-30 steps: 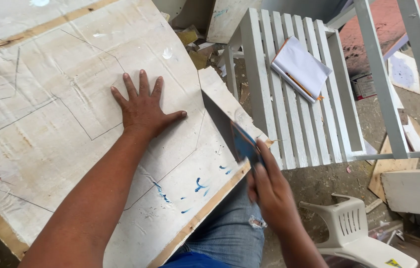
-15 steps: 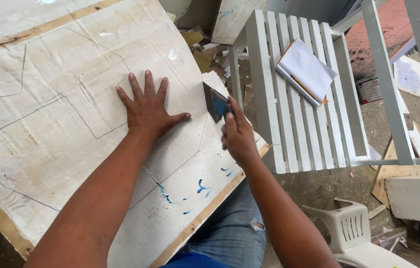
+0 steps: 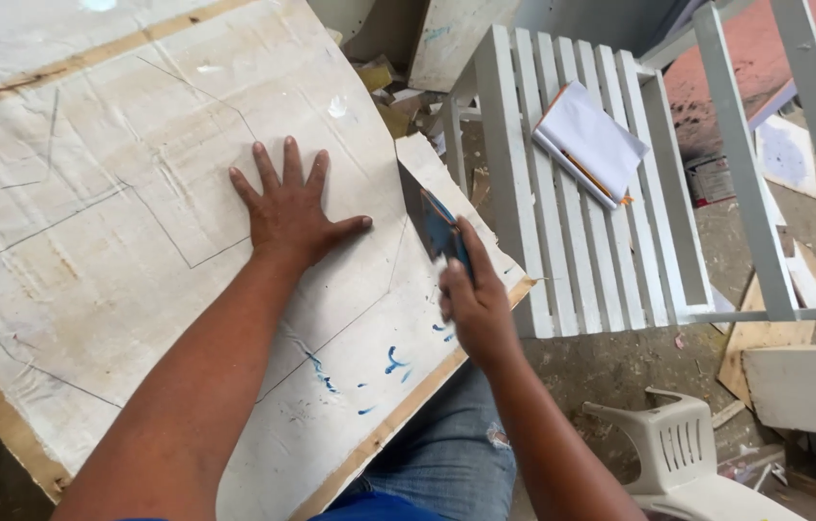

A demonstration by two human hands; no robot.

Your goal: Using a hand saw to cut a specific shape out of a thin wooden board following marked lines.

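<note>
A large white board (image 3: pixel 138 241), marked with pencil lines and blue smears, lies tilted across the person's lap. The left hand (image 3: pixel 292 207) is released and pressed flat on the board near its middle, fingers spread. The right hand (image 3: pixel 470 299) is clenched around the handle of a saw (image 3: pixel 432 217), whose dark blade stands in a cut at the board's right edge; a narrow strip of the board (image 3: pixel 461 207) lies just beyond the blade. To the right stands a white slatted chair (image 3: pixel 562 251). On its seat rests a notebook (image 3: pixel 589 140) with a pencil (image 3: pixel 586 174) along its near edge. A white plastic stool (image 3: pixel 688 453) sits on the littered floor (image 3: pixel 610 367), below the chair.
</note>
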